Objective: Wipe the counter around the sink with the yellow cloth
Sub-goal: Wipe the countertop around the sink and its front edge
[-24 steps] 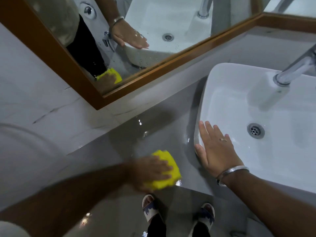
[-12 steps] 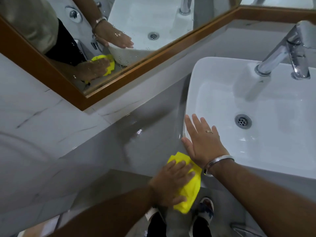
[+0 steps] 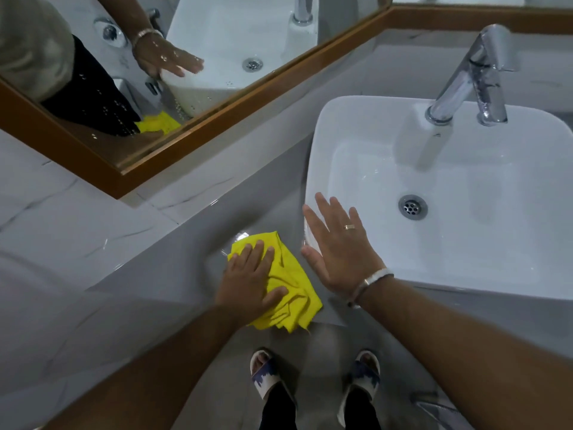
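L hand [image 3: 251,282] lies flat, palm down, on the yellow cloth [image 3: 290,288], fingers [image 3: 259,250] straight and only slightly spread, thumb out to the right across the folds; it presses the cloth rather than grips it. Cloth is crumpled on the grey counter [image 3: 173,268], just left of the sink [image 3: 527,280], near the counter's front edge. Most of the fabric shows to the right of and below the fingers; a small strip pokes out past the fingertips at the far side. One corner seems to hang over the front edge, though the angle makes that hard to confirm.

R hand [image 3: 342,251] is open, fingers wide apart, palm resting on the sink's near-left corner rim, holding nothing. Ring on one finger, bangle [image 3: 373,278] at the wrist. R thumb is near the cloth w/ a thin gap between.

Chrome tap [image 3: 465,79] stands at the sink's back; drain [image 3: 412,206] in the basin. Wood-framed mirror [image 3: 198,125] on the wall reflects both hands and the cloth.
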A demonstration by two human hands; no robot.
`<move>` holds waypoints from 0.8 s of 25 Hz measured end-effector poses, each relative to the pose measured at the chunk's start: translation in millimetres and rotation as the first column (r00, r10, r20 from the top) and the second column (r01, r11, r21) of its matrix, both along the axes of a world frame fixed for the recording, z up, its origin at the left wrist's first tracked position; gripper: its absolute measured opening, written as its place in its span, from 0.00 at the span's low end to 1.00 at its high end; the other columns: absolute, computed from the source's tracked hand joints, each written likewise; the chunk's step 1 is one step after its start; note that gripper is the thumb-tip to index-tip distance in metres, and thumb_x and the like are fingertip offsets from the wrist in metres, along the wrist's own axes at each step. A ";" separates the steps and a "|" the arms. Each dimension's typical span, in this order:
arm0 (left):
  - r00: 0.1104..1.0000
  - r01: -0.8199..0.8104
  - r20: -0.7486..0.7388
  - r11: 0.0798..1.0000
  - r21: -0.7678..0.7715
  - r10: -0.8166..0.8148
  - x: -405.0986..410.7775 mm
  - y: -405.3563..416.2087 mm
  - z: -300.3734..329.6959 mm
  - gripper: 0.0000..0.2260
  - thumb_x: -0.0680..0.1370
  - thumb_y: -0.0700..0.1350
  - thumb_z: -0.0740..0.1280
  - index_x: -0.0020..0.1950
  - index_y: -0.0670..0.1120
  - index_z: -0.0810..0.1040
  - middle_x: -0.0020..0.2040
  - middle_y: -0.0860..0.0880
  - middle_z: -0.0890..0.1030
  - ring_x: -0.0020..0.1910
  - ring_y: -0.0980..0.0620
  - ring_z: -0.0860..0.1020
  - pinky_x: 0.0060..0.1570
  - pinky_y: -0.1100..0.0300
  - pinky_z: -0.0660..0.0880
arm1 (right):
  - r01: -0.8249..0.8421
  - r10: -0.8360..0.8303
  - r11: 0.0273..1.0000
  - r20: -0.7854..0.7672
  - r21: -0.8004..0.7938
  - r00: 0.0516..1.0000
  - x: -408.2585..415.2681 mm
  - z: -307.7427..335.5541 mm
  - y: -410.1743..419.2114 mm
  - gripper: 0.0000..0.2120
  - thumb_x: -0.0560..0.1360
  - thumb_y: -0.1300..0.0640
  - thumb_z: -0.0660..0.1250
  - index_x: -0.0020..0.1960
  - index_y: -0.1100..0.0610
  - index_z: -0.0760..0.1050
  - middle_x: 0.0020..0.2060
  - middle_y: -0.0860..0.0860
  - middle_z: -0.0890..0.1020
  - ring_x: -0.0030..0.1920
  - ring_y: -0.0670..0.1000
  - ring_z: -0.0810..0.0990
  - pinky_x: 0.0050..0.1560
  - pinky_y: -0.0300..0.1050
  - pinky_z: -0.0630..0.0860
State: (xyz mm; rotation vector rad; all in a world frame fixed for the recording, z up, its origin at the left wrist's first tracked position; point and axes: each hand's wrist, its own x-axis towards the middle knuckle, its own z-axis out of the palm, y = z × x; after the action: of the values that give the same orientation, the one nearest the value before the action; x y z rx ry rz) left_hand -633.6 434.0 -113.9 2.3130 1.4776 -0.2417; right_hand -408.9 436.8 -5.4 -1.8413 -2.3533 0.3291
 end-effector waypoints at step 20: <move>0.688 0.663 0.055 0.657 0.358 -0.724 92.5 98.2 82.0 0.32 0.79 0.65 0.46 0.80 0.51 0.54 0.80 0.42 0.51 0.79 0.39 0.45 0.76 0.43 0.46 | -0.024 0.023 0.970 -0.003 -0.243 1.000 35.9 -119.0 -116.5 0.23 0.78 0.47 0.55 0.73 0.50 0.62 0.74 0.53 0.64 0.73 0.59 0.62 0.75 0.53 0.55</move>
State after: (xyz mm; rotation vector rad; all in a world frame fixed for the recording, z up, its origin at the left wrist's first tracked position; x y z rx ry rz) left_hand -541.1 532.3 -31.9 2.9792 0.4705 0.0319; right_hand -373.0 320.3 -124.5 -1.9129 -2.4293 0.6477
